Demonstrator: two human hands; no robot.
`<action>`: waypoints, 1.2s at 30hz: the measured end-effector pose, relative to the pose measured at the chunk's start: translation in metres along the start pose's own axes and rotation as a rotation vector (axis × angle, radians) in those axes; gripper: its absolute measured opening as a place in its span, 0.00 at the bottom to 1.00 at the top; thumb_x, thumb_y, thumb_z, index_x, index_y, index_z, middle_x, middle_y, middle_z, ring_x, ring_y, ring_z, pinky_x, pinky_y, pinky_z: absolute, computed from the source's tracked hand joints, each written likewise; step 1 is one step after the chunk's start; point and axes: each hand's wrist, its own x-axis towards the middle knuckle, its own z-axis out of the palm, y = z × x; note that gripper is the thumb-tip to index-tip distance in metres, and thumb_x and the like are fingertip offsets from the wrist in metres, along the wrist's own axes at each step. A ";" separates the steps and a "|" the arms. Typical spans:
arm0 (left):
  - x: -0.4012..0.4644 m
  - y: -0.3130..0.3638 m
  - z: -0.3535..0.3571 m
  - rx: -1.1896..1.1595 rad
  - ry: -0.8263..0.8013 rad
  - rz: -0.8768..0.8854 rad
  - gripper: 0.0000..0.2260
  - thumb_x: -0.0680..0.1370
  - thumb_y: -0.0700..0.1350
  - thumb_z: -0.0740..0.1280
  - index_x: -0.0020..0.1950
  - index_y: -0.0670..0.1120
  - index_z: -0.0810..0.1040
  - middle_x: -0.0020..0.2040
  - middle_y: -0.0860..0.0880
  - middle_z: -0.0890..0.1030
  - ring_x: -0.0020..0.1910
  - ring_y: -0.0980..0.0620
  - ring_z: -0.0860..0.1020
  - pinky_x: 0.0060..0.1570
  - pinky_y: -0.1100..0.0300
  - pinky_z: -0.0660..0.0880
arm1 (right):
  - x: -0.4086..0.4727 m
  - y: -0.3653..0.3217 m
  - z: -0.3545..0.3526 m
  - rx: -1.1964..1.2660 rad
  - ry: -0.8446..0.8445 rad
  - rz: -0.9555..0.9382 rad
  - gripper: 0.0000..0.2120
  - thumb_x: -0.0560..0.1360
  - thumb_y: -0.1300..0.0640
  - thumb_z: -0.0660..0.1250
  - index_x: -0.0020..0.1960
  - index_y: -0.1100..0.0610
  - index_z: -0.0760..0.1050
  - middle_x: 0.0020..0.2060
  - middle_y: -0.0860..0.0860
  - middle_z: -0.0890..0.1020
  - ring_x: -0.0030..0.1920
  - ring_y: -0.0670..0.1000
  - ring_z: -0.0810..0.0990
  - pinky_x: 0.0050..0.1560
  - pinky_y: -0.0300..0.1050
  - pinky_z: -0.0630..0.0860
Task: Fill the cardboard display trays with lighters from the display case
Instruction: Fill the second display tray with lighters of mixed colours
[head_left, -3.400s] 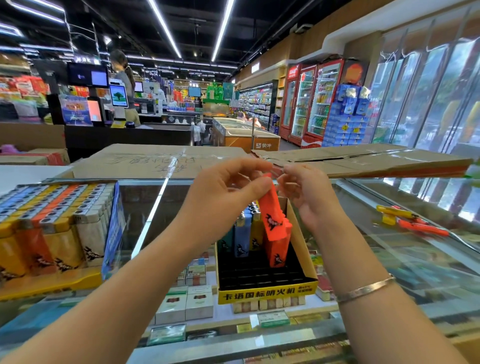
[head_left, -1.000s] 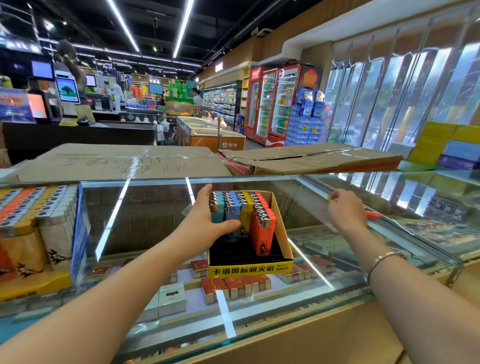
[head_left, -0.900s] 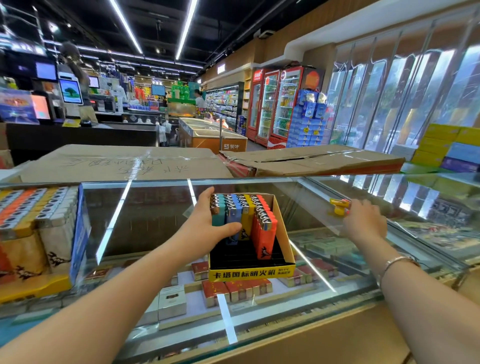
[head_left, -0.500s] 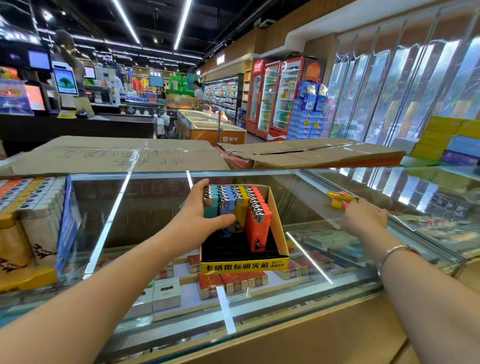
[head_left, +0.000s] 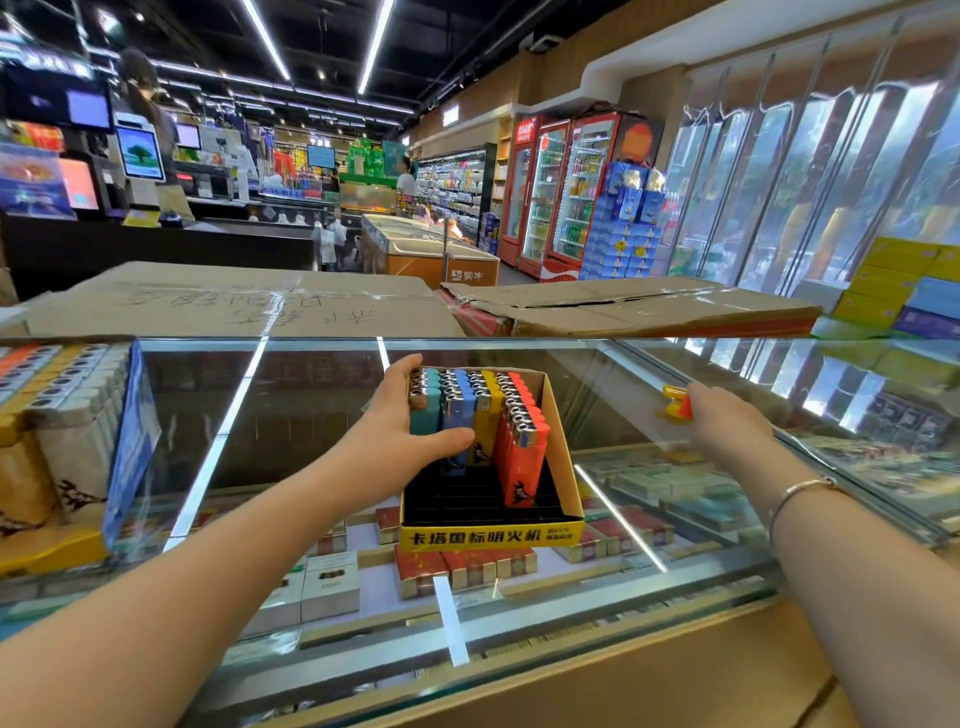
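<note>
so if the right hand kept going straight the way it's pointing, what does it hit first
The right hand already reaches the loose yellow and orange lighters lying on the glass countertop; its fingertips seem to touch them. Beyond them, only bare glass shows, though depth is hard to judge.

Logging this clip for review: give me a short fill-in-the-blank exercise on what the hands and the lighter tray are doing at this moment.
1. The left hand steadies the lighters standing in the cardboard tray with a ____ front strip.
2. The row of lighters nearest the tray's right wall is ____.
3. The right hand reaches for loose lighters lying on the ____ counter top.

Missing words: yellow; orange; glass
</note>
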 end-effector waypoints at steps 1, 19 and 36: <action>0.000 0.000 0.000 -0.008 -0.004 -0.001 0.39 0.70 0.48 0.73 0.72 0.61 0.51 0.69 0.49 0.66 0.61 0.48 0.73 0.61 0.49 0.73 | 0.002 -0.001 0.001 -0.003 0.059 0.035 0.06 0.75 0.63 0.60 0.49 0.56 0.65 0.42 0.55 0.75 0.41 0.57 0.74 0.37 0.49 0.70; 0.001 0.001 0.000 0.003 -0.008 0.020 0.40 0.69 0.48 0.73 0.71 0.62 0.51 0.66 0.50 0.69 0.59 0.50 0.74 0.61 0.48 0.72 | 0.026 -0.017 0.017 -0.003 0.136 0.056 0.13 0.75 0.63 0.60 0.60 0.63 0.71 0.58 0.61 0.71 0.58 0.62 0.71 0.56 0.54 0.68; 0.005 -0.004 -0.003 0.041 -0.044 0.038 0.37 0.68 0.52 0.73 0.69 0.67 0.53 0.67 0.53 0.68 0.59 0.52 0.74 0.59 0.51 0.74 | 0.039 -0.029 0.007 0.111 -0.037 0.293 0.19 0.78 0.44 0.57 0.57 0.56 0.75 0.44 0.56 0.77 0.41 0.56 0.72 0.38 0.44 0.67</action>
